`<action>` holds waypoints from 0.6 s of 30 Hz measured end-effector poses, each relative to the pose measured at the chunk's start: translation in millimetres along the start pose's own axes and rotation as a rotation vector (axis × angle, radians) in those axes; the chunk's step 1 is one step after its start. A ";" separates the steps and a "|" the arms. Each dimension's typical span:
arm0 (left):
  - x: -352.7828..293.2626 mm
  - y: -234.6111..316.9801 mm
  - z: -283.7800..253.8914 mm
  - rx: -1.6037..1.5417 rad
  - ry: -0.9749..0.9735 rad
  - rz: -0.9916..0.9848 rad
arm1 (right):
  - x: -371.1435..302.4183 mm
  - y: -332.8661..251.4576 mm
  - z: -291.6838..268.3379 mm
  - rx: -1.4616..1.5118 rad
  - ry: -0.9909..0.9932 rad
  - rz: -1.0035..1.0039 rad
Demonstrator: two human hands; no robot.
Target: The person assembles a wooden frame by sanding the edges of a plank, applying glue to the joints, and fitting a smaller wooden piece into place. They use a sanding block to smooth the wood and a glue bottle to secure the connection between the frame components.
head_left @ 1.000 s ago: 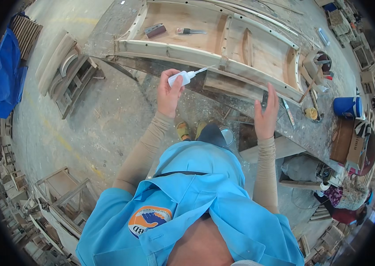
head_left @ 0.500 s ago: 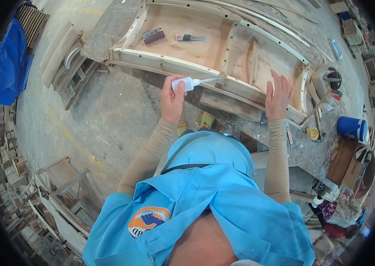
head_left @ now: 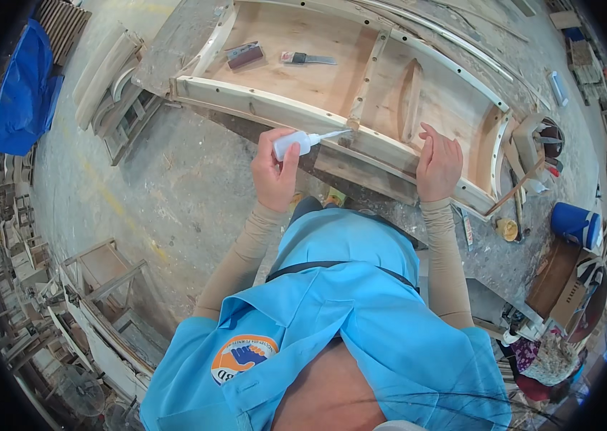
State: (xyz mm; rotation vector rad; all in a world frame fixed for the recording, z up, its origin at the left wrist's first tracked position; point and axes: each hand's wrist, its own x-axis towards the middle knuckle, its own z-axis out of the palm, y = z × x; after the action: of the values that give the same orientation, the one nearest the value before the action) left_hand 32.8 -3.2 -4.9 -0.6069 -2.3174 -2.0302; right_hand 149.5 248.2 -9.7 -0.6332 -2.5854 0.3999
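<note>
My left hand (head_left: 274,176) is closed around a small white squeeze bottle (head_left: 292,146), tilted on its side. Its long thin nozzle points right, its tip at the joint where a cross rail (head_left: 366,82) meets the front rail (head_left: 260,103) of a curved wooden frame; whether it touches is too fine to tell. Over the right part of that front rail is my right hand (head_left: 438,169), with loosely bent fingers and nothing visible in it. Inside the frame's left bay lie a flat brush or scraper with a dark handle (head_left: 307,58) and a maroon-and-grey block (head_left: 245,56).
Right of the frame stand a beige container (head_left: 529,136) with tools, a small yellow pot (head_left: 507,229) and a blue drum-shaped container (head_left: 575,224). Curved wooden parts (head_left: 106,79) are stacked at the left, near a blue sheet (head_left: 23,90). A wooden frame (head_left: 106,269) is at lower left.
My right hand's fingers, spread and upright before, are now bent, and the hand is slightly lower and further left. The bottle has shifted slightly left and down, still in my left hand.
</note>
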 end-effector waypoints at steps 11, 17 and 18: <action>-5.2 4.4 -4.6 0.124 0.025 0.020 | -0.6 -1.0 -1.3 0.035 0.005 -0.015; -6.9 -2.2 4.5 0.071 0.031 0.049 | -0.2 -3.4 -3.5 0.077 -0.009 -0.003; -6.5 -5.0 5.8 0.062 0.037 0.075 | -0.2 -3.5 -3.7 0.076 -0.003 -0.004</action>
State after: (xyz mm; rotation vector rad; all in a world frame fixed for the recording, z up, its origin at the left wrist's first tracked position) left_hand 38.8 0.1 -12.3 -0.6382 -2.2908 -1.9138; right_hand 150.2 245.8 -5.3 -0.6015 -2.5608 0.4958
